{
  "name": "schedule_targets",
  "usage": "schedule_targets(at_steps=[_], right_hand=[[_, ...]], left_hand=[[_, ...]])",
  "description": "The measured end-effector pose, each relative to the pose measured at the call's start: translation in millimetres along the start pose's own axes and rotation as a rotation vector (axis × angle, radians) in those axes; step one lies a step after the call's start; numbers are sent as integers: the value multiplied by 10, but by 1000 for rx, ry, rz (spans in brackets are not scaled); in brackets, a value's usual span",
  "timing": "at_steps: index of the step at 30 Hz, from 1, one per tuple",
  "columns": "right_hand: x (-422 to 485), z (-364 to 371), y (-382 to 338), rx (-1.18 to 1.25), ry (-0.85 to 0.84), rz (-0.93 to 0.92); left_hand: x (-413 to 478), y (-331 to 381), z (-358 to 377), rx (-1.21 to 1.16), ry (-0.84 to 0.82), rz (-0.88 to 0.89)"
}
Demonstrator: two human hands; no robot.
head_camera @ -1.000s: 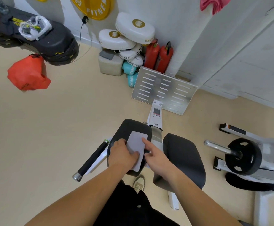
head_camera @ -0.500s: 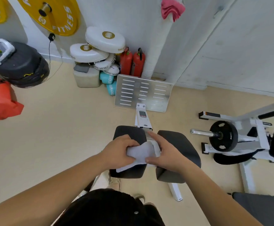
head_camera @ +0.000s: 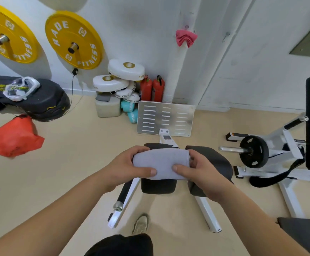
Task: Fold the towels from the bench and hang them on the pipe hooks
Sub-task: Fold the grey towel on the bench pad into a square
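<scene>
Grey towel [head_camera: 161, 163], folded into a thick oblong, lies level at the centre of the frame over the split black padded surface [head_camera: 217, 163] of a white-framed bench; whether it touches the pads cannot be told. Two yellow weight plates [head_camera: 73, 39] are mounted on the wall at upper left. A white pipe [head_camera: 176, 74] runs down the wall at upper centre to the floor. In front of the pipe's foot a slotted metal footplate [head_camera: 166, 118] stands at the bench's far end, and two red fire extinguishers [head_camera: 152, 88] stand just left of the pipe. The left hand [head_camera: 126, 167] grips the towel's left end, with its fingers curled over the top edge and its thumb pressed on the near face. The right hand [head_camera: 204, 172] is clamped on the right end in the same way, and the two thumb tips are near each other but apart. High on the pipe, a pink towel [head_camera: 186, 38] hangs bunched from a small hook [head_camera: 187, 26].
</scene>
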State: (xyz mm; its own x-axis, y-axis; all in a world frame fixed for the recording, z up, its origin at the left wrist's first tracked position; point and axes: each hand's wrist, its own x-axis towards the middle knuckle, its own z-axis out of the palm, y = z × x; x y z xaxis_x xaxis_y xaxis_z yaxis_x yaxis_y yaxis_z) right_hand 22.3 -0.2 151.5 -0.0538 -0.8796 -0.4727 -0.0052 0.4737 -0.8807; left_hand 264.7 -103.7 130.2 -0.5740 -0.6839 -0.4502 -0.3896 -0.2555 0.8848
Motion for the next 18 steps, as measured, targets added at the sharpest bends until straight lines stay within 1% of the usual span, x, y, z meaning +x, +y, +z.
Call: schedule_targets(at_steps=[4, 6, 10, 12, 14, 16, 18], right_hand=[[-163, 216, -101, 123, -1, -12], [-159, 350, -203, 171, -9, -23], [109, 782, -458, 248, -22, 20], [412, 1059, -621, 184, -7, 47], [788, 1418, -809, 53, -9, 43], [1216, 1857, -1012, -35, -13, 22], [1636, 2290, -1238, -54, -18, 8]], left_hand=[[-234, -97, -212, -250, -109, -53], [-309, -117, -330, -322, -103, -33], [-396, -128, -770, -419, 43, 33], [-422, -167, -1187, -392, 127, 55], [-450, -239, -1700, -351, 205, 45], [-465, -290, -2282, -339, 245, 41], [-425, -302, -2868, -327, 262, 45]])
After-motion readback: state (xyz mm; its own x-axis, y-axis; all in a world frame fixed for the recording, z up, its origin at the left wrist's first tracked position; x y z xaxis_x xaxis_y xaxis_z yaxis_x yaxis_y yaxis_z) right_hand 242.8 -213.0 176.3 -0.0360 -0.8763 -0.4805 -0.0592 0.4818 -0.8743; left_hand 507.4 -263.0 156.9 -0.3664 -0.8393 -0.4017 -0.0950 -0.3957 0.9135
